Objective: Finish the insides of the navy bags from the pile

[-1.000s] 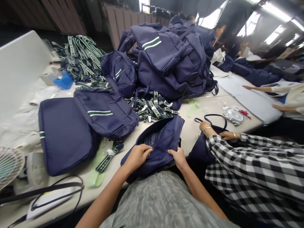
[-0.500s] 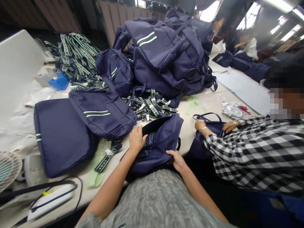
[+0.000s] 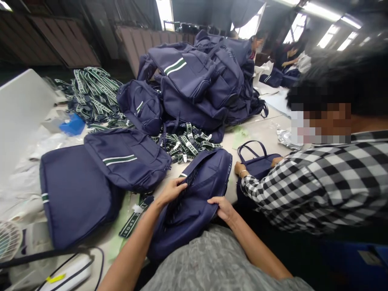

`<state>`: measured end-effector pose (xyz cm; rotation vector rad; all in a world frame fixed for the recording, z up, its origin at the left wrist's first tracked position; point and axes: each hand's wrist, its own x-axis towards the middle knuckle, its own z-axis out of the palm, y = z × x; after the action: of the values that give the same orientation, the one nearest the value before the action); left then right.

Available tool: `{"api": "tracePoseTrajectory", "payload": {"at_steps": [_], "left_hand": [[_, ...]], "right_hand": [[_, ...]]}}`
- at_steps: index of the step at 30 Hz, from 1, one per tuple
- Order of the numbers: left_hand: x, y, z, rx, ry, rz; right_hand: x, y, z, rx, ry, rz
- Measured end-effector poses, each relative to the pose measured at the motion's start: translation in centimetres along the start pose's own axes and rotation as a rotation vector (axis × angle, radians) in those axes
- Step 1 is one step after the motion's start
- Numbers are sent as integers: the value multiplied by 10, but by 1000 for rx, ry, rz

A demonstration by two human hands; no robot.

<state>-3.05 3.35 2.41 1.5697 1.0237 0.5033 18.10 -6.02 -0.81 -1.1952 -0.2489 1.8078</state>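
A navy backpack (image 3: 201, 198) lies tilted at the table's front edge, against my body. My left hand (image 3: 173, 190) is closed on the upper left edge of its opening, where a strip of patterned lining shows. On the right side, my right hand (image 3: 222, 207) pinches the bag's edge, thumb on top and the other fingers underneath. Just behind the bag is a heap of green-and-white lettered straps (image 3: 188, 141) with pale buckles. One more lettered strap (image 3: 133, 220) lies to the left of my left forearm.
Two navy bags, a plain one (image 3: 77, 194) and a striped one (image 3: 127, 157), lie at left. Behind rises a pile of navy backpacks (image 3: 194, 81). A co-worker in a checked shirt (image 3: 318, 182) handles another navy bag (image 3: 257, 163) close on my right. A fan (image 3: 10, 240) stands front left.
The backpack's opening has narrowed, covering most of the lining. My left hand has moved a little lower in view. The co-worker leans further in, and the whole view has shifted.
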Motion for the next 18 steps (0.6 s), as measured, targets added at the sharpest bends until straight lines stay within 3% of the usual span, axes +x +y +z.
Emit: {"api": "tracePoseTrajectory", "payload": {"at_steps": [2,6,13,18], "left_hand": [[-4,15,-7,-64,-85,6],[-7,33,-12,93,-120,108],[-16,25,-5,600,-5,192],[-19,17,4,830,-40,228]], "right_hand": [[-5,3,-7,38,-43,66],[-9,7,-12,97,-78,33],[-15,12,-17,81,-100,-30],[-19,17,-19,101,-131,-15]]}}
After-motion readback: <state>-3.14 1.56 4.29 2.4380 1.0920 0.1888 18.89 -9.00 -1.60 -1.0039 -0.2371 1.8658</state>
